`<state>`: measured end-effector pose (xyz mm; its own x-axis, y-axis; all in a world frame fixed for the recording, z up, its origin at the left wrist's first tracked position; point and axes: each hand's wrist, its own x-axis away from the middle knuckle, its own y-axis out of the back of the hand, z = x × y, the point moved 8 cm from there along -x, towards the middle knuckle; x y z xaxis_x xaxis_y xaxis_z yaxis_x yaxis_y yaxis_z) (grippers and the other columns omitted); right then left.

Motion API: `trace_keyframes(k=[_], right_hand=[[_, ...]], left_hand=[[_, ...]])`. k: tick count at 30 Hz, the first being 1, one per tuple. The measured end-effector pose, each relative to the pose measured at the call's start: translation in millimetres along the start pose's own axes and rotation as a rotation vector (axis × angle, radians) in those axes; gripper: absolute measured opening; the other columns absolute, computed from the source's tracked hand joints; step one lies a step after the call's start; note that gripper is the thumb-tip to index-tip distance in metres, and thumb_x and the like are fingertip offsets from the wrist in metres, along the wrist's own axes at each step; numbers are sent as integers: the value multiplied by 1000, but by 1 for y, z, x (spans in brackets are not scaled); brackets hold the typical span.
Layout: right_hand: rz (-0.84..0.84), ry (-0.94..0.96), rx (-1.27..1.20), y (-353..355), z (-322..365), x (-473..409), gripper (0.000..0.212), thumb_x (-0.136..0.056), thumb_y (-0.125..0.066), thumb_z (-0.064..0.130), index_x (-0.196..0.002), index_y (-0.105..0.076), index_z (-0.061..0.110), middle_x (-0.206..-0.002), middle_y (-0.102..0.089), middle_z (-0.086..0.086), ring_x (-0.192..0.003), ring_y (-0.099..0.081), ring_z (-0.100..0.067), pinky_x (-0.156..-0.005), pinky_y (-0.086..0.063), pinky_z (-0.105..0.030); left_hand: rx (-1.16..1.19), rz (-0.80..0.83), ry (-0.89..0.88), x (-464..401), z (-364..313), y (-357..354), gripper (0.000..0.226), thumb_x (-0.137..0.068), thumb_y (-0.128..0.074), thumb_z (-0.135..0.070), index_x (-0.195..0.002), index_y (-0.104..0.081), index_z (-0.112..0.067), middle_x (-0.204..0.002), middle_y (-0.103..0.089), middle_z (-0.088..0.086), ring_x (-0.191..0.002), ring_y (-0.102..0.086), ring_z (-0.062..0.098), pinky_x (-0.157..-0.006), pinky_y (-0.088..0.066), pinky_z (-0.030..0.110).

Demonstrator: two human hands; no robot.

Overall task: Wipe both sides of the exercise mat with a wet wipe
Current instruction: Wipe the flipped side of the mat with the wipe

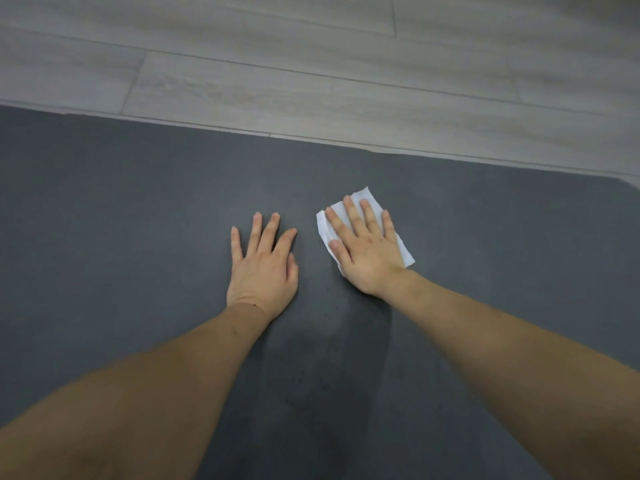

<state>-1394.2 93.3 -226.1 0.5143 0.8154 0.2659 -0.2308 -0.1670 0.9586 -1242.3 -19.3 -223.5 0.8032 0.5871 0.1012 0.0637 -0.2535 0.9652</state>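
While both hands lie flat-fingered on the grey mat [121, 209], pale plank flooring [311, 64] lies beyond.

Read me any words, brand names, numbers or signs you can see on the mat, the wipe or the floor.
None: no text, logo or number shows anywhere.
The exercise mat is plain dark grey.
The wet wipe under the right hand is plain white.
The floor shows only wood grain.
The left hand rests flat on bare mat.

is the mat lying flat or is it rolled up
Flat. The dark mat lies spread on the floor, both hands pressed on it; its far edge shows no curl.
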Motion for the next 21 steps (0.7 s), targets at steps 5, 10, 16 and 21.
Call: trace_keyframes(k=[5, 10, 16, 21], right_hand=[[3, 30, 17, -29, 34, 83, 60, -106, -12, 54, -161, 8, 41, -170, 19, 5, -155, 23, -21, -125, 7, -54], [-25, 32, 32, -31, 32, 87, 59, -106, -13, 54, -161, 6, 42, -170, 17, 5, -156, 20, -21, -125, 3, -55], [-58, 45, 28, -32, 32, 85, 59, -105, -11, 56, -160, 5, 44, -170, 16, 8, -156, 20, -19, -125, 7, -53], [-74, 35, 21, -34, 32, 90, 58, -104, -10, 56, -160, 4, 46, -171, 12, 6, -157, 15, -21, -125, 8, -52]], left_hand=[[-38, 80, -8, 63, 13, -1, 57, -106, -27, -36, -162, -25, -30, -173, -6, 1, -160, 4, 24, -127, -4, 56], [-102, 112, 19, 165, 26, -20, 60, -104, -21, -42, -164, -15, -35, -173, -5, 2, -160, 4, 26, -124, -10, 63], [-140, 53, 26, 167, 24, -23, 61, -103, -16, -45, -164, -12, -37, -173, 0, 0, -159, 11, 24, -125, 0, 62], [-112, 44, 16, 167, 22, -22, 62, -102, -15, -46, -163, -16, -38, -173, -2, -1, -159, 7, 23, -124, 2, 60]])
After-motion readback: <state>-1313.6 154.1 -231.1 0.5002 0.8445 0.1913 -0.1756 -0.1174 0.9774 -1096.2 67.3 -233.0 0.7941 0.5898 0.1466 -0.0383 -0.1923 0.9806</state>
